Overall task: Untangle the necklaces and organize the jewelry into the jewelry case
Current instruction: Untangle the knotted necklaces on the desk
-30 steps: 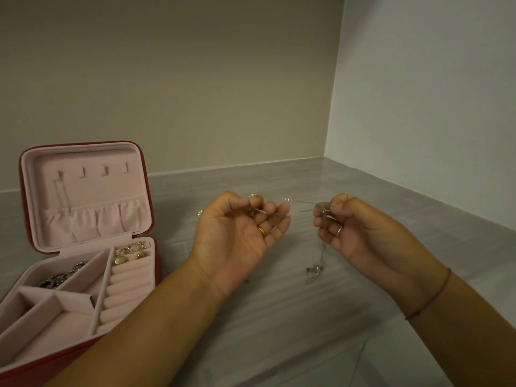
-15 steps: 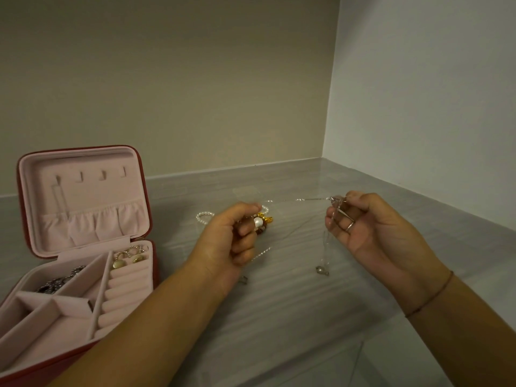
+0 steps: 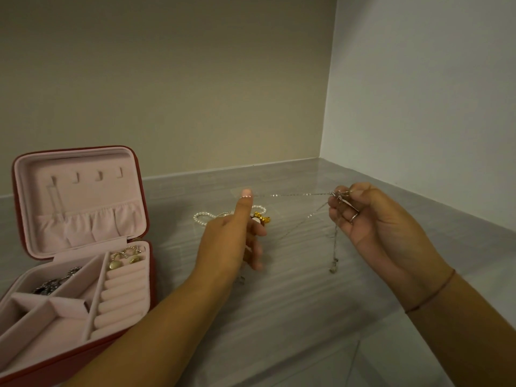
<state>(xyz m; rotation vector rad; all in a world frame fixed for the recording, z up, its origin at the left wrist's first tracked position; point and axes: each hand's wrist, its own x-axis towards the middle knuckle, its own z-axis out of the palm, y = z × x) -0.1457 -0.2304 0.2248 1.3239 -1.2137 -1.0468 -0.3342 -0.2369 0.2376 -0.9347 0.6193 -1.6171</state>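
A thin silver necklace chain (image 3: pixel 290 194) is stretched taut between my hands above the grey table. My left hand (image 3: pixel 229 241) has its thumb raised with the chain at the thumb tip; its other fingers are curled, and a clasp end dangles below it. My right hand (image 3: pixel 371 227) pinches a small knot of chains (image 3: pixel 338 195), from which another strand with a pendant (image 3: pixel 332 268) hangs down. The open red jewelry case (image 3: pixel 145 227) with pink lining stands at the left, holding gold earrings (image 3: pixel 122 260) and dark jewelry (image 3: pixel 53 283).
A pearl bracelet (image 3: pixel 201 218) and a gold-and-pearl piece (image 3: pixel 262 218) lie on the table (image 3: pixel 293 317) behind my left hand. Walls meet in a corner at the back right. A ring sits on a finger of my right hand.
My hands have drawn apart and the chain between them has pulled straight. My left thumb has lifted upward; the pearl and gold pieces behind it came into sight.
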